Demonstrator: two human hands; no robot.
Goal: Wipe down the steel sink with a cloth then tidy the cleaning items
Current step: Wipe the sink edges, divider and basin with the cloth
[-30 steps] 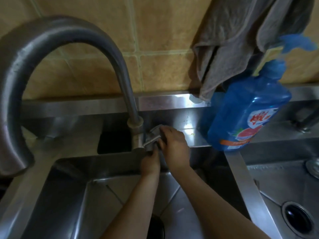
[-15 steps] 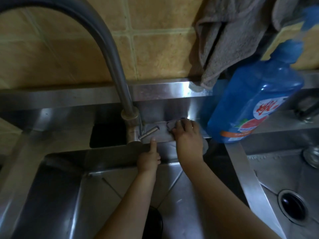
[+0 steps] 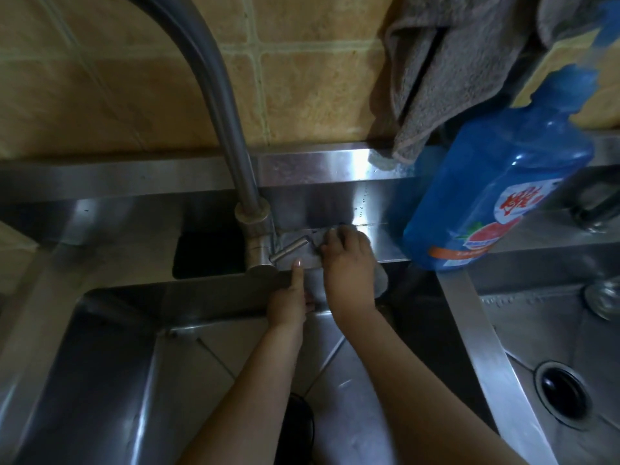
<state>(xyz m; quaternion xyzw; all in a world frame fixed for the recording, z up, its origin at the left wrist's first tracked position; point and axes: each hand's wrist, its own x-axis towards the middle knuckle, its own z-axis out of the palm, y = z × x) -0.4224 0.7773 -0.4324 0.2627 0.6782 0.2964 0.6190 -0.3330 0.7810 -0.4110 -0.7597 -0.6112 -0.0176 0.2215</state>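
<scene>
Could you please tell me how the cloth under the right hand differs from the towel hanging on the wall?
The cloth lies on the sink ledge, whereas the towel hangs down the tiled wall. The right hand covers most of the cloth; no hand touches the towel. The cloth shows only a small pale edge; the towel shows long folds. Both are grey fabric.

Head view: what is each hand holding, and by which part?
Right hand grips the grey cloth by its upper part, on the steel sink ledge; left hand: cannot tell.
</scene>
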